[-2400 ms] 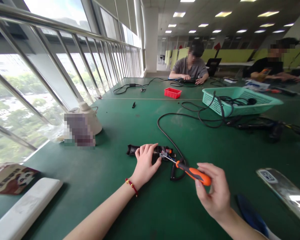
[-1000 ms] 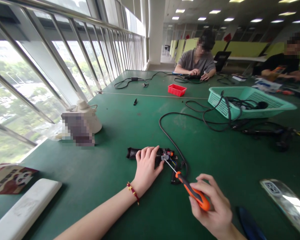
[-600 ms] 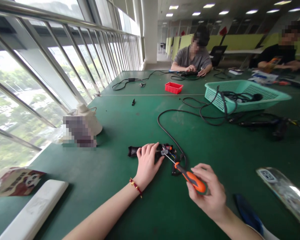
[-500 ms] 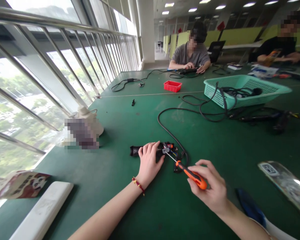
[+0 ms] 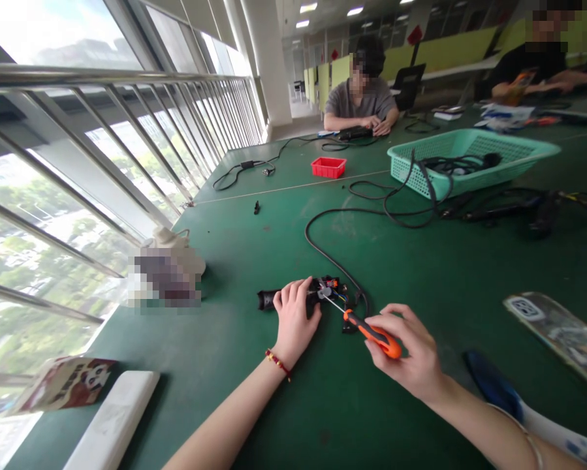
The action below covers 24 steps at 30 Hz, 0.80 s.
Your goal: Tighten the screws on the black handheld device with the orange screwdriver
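Note:
On the green table lies a black tubular device (image 5: 269, 299) with its right end opened, showing wires and small orange and grey parts. My left hand (image 5: 296, 316) is closed over its middle and presses it to the table. Between the fingers of my right hand (image 5: 411, 356) is an orange-and-black screwdriver (image 5: 374, 334), tilted with its shaft pointing up and left. The tip reaches the grey part (image 5: 324, 293) in the opened end; whether it sits in a screw is too small to tell. A black cable (image 5: 317, 245) runs from the device.
A teal basket (image 5: 469, 140) with cables stands at the back right, near a small red tray (image 5: 329, 168). A phone (image 5: 552, 326) lies at right, a white box (image 5: 114, 418) at left. A small black piece (image 5: 256, 207) is farther back. Another person (image 5: 359, 98) sits across the table.
The camera view has turned slightly, shifting the surroundings. Both hands keep their grips, and the screwdriver still meets the grey part at nearly the same slant.

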### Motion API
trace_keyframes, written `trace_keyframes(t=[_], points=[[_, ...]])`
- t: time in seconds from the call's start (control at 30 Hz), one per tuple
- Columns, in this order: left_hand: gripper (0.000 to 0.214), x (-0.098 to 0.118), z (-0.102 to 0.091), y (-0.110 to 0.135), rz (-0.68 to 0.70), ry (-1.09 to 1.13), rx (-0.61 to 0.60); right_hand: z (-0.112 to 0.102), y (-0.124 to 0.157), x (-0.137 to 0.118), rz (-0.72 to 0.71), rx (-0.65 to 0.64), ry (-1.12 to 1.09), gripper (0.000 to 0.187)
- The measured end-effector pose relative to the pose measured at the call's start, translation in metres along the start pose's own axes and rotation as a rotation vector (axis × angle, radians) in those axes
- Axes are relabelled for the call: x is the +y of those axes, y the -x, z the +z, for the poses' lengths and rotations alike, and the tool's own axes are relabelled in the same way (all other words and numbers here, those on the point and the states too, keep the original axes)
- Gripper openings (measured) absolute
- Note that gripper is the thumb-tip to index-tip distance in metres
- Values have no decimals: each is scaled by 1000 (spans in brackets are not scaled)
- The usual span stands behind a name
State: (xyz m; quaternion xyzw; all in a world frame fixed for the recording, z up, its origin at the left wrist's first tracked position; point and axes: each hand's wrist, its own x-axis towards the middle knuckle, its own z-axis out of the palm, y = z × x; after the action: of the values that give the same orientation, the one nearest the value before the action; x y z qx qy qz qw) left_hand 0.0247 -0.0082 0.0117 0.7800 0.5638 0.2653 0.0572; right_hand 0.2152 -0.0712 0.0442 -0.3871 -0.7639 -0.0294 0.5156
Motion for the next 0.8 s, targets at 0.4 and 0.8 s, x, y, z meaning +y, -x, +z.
trace_keyframes(t=[0.4, 0.8], points=[[50, 0, -4, 0, 20, 25, -13, -2, 3, -1, 25, 9, 11, 25], [49, -4, 7, 7, 105, -106, 41, 1, 12, 3, -67, -68, 14, 27]])
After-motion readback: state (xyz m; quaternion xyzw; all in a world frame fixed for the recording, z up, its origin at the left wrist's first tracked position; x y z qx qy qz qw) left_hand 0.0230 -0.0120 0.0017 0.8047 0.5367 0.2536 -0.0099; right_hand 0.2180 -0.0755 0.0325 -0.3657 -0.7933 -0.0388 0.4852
